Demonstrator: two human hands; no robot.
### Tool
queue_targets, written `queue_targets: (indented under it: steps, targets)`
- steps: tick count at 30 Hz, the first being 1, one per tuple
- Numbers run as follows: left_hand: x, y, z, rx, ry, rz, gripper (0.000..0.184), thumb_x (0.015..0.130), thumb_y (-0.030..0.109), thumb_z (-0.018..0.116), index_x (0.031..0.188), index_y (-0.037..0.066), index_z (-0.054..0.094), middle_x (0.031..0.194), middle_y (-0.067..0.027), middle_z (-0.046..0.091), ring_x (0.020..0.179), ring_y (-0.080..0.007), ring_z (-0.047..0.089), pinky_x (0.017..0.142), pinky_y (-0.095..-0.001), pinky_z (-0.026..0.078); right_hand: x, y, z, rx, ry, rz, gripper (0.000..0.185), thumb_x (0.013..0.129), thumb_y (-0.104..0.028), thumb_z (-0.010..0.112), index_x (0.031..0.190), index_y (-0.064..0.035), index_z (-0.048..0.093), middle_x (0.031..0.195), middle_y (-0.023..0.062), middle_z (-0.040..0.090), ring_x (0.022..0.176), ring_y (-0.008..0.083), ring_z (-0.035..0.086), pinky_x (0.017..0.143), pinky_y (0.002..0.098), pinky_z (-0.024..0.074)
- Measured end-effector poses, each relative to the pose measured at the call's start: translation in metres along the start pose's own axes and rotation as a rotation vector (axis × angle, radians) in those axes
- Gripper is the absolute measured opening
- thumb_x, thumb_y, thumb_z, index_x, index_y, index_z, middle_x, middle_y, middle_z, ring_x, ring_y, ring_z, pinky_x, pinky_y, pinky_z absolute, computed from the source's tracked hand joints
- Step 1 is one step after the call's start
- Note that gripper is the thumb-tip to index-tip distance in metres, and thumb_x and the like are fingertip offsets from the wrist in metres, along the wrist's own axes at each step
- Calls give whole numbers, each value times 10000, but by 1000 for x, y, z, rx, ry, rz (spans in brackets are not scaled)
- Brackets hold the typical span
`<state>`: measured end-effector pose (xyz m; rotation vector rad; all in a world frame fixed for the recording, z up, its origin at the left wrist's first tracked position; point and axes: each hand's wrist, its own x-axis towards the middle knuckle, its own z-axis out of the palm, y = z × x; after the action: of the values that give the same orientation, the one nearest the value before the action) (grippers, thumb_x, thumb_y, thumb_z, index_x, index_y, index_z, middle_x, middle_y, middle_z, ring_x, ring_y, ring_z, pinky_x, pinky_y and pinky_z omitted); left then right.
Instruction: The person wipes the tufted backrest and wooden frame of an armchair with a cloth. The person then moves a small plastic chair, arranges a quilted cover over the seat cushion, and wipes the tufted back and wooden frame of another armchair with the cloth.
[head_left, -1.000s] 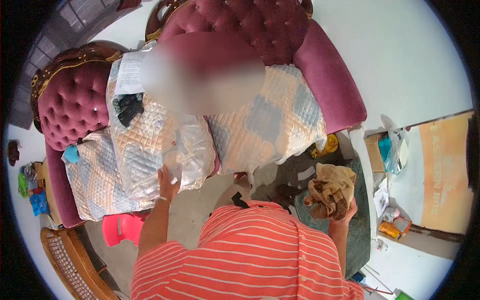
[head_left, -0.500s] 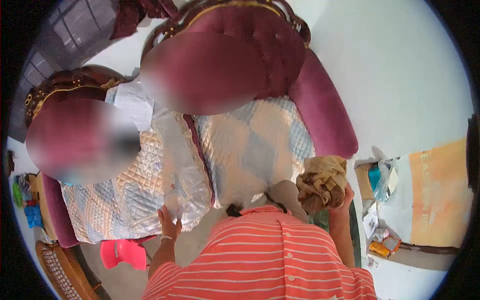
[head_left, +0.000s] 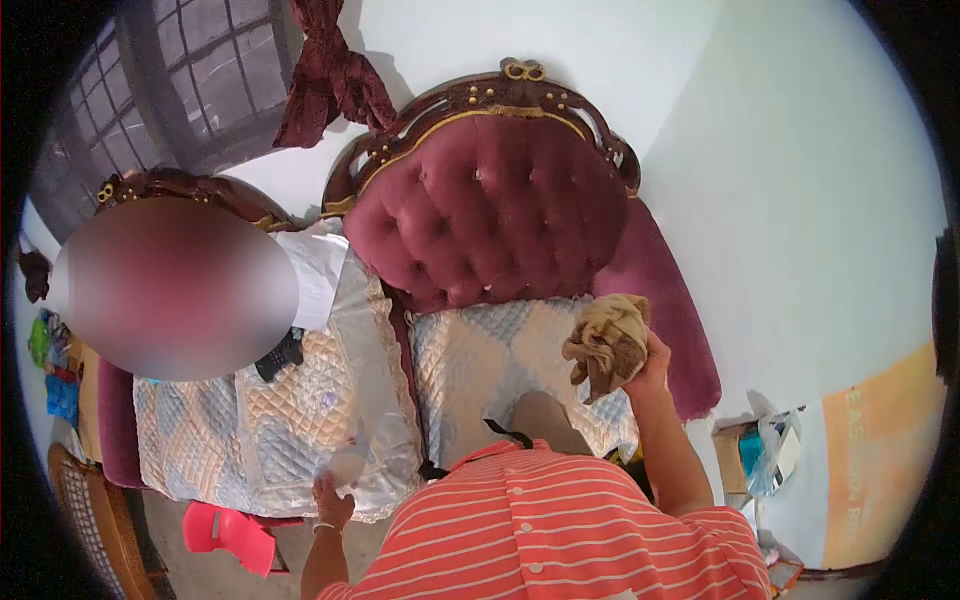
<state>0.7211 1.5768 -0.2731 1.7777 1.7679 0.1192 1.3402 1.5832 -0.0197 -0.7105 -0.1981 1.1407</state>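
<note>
A crumpled brown cloth point(head_left: 608, 345) is bunched up in my right hand point(head_left: 655, 368), whose fingers wrap round its right side. It is raised over the right seat of the sofa, in front of the maroon tufted backrest point(head_left: 490, 215). My left hand point(head_left: 332, 502) is low at the front edge of the left seat, its thumb and fingers apart and nothing visible in it. It appears to be at the quilted seat cover point(head_left: 290, 435); whether it presses on it I cannot tell. One knee point(head_left: 550, 422) shows at the right seat.
A blurred oval covers part of the sofa's left side. White sheets point(head_left: 312, 275) and a black object point(head_left: 280, 355) lie beside it. A small red chair point(head_left: 230, 537) stands at the front left. A box with plastic-wrapped things point(head_left: 765, 450) is by the right wall. A curtain point(head_left: 335, 85) hangs at the window.
The view has shifted, showing more of the backrest and window. My right hand has lifted the brown cloth toward the backrest. My left hand stays by the left seat's front edge.
</note>
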Motion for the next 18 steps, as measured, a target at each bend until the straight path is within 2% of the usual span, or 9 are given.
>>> queue_targets:
  steps: [3,5,9,11,14,18]
  targets:
    - [18,35,-1,20,202,-102,780,731,138,662,1410,-56,332,1425,-367,278,1351,-498,258,1138,-508,219,45,-6,-5,11,-10,17,417,911,-220,488,1249,21,526,1240,179,580,1134,328,571,991,477,459]
    - [42,59,-3,41,277,15,750,745,134,662,1395,-66,345,1390,-375,313,1329,-501,284,1123,-513,246,69,-16,-5,6,-41,21,403,922,-220,479,1240,22,532,1228,173,585,1130,321,575,987,471,464]
    - [129,172,-27,-35,360,232,679,772,130,653,1363,-66,382,1378,-369,335,1316,-507,300,1107,-522,264,114,-44,-10,-5,8,2,387,933,-215,462,1231,18,541,1218,168,590,1122,314,580,984,457,470]
    - [189,221,-32,5,428,489,655,776,120,645,1351,-65,392,1370,-361,350,1301,-513,313,1104,-522,264,141,-57,-26,-7,7,-7,382,931,-214,464,1228,12,546,1215,167,591,1119,313,581,984,453,472]
    - [254,346,-56,14,458,648,648,777,116,640,1352,-56,397,1361,-324,388,1287,-490,351,1104,-525,263,186,-82,-49,-7,-1,-9,380,924,-209,478,1231,4,544,1205,167,593,1113,315,583,979,454,477]
    - [331,489,-82,-17,476,804,678,784,147,651,1378,-43,386,1372,-297,412,1287,-456,380,1108,-504,278,252,-122,-36,-69,-29,-86,410,911,-198,494,1277,-13,511,1211,155,588,1112,311,582,974,459,477]
